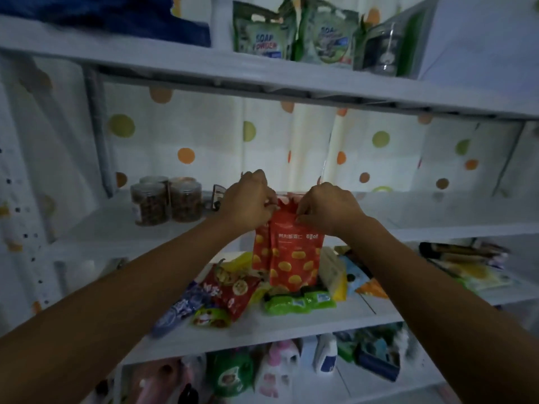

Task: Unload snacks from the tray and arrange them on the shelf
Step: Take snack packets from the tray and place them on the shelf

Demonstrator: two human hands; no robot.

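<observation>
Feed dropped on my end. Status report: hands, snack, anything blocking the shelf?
Grip: left hand and right hand pinch red pouch top edge. Pouch upright, before middle shelf. On it, jars at left, apart from pouch.

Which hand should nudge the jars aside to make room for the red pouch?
Probably left: the left hand grips the red pouch on the side nearer the jars; the right hand would have to cross it.

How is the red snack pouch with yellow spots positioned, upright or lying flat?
Upright: the red snack pouch with yellow spots hangs vertically, its top edge pinched by the left hand and right hand.
</observation>
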